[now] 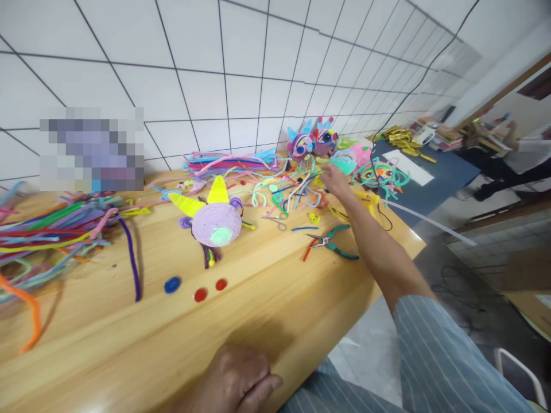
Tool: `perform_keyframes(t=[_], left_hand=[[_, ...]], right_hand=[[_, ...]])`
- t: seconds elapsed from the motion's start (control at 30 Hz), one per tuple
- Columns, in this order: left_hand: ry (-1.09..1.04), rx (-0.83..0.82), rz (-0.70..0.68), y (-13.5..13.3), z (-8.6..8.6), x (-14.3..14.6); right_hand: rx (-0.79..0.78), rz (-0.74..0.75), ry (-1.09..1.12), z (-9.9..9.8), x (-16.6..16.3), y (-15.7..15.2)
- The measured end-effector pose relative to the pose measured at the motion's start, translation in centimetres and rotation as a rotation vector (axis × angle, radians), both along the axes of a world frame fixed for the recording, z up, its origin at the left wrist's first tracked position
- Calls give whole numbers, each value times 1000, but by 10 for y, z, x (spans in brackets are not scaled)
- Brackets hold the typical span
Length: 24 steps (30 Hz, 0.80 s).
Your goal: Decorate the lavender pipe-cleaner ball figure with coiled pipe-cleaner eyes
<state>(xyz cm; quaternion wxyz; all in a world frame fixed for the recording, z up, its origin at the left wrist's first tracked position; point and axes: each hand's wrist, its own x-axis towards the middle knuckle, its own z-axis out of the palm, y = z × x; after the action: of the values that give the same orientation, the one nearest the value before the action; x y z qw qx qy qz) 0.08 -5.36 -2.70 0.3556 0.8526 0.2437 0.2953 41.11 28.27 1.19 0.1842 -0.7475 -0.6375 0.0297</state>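
My left hand (243, 376) rests in a loose fist at the table's near edge, with nothing showing in it. My right hand (334, 179) is stretched far over the table, fingers bunched at a tangle of loose pipe cleaners (297, 186); what they pinch, if anything, is too small to make out. Left of it sits a round lilac pipe-cleaner figure (204, 223) with yellow ears and a mint snout. In front of that lie a blue disc (172, 284) and two red discs (200, 295). Below my right forearm lie green-handled pliers (338, 242), jaws apart.
Bundles of pipe cleaners (51, 229) cover the left end; another bundle (232, 162) lies along the tiled wall. Small scissors (278, 221) lie mid-table. Finished figures (300, 144) stand at the back. A yellow glue gun (368, 203) with a cord is right of my wrist, near a blue table (451, 166).
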Motion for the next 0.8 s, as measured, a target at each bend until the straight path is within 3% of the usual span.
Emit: perform_keyframes(t=[0.13,0.23,0.53,0.8], left_hand=[[-30,5,-13,1,-5,1],[-52,1,-26,2,-6,1],[-57,1,-22,4,-7,1],[-61,8,-43,6,-10,1]], right_hand=[[-66,212,-37,-7,-11,-5],[-82,252,-79,-8,-13,-7],[63,14,-159,14,-8,21],[-81,-152,-146,1,-24,69]])
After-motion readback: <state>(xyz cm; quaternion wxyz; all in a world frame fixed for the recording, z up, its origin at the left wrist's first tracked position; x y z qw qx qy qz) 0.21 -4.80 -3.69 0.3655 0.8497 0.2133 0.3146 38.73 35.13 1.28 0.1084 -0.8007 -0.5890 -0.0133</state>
